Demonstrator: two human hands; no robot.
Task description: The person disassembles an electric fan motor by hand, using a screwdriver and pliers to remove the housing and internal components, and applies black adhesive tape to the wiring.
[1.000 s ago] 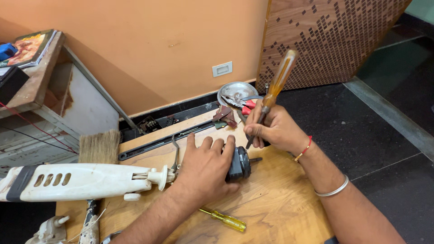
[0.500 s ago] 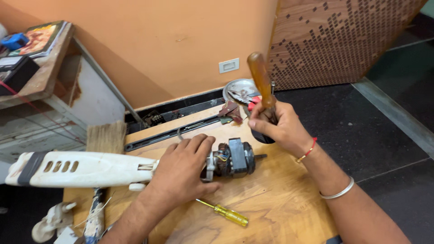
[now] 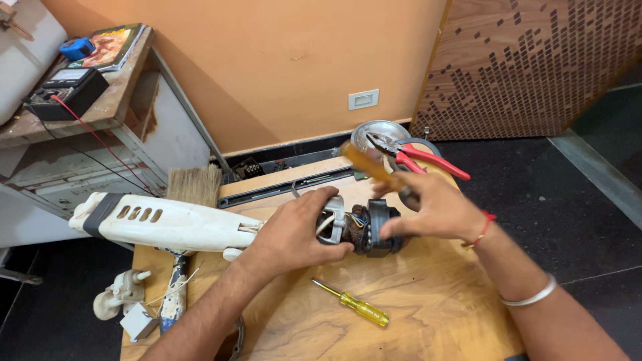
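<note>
My left hand [image 3: 293,230] grips the near end of a small electric motor [image 3: 359,228] with copper windings and loose wires, lifted just above the wooden table [image 3: 428,314]. My right hand [image 3: 438,210] holds the motor's black far end and also keeps an amber-handled screwdriver [image 3: 371,166], blurred, slanting up to the left. A long white plastic housing with slots [image 3: 160,222] lies left of the motor, joined to it by wires.
A small yellow screwdriver [image 3: 354,305] lies on the table near me. Red-handled pliers [image 3: 414,155] rest on a round metal dish [image 3: 374,132] at the far edge. A brush [image 3: 194,187], white parts [image 3: 124,297] and a side bench with a meter [image 3: 63,90] are left.
My right hand has lowered the amber screwdriver from upright to a slant and taken hold of the motor's far end. The motor is lifted and turned, its windings now exposed.
</note>
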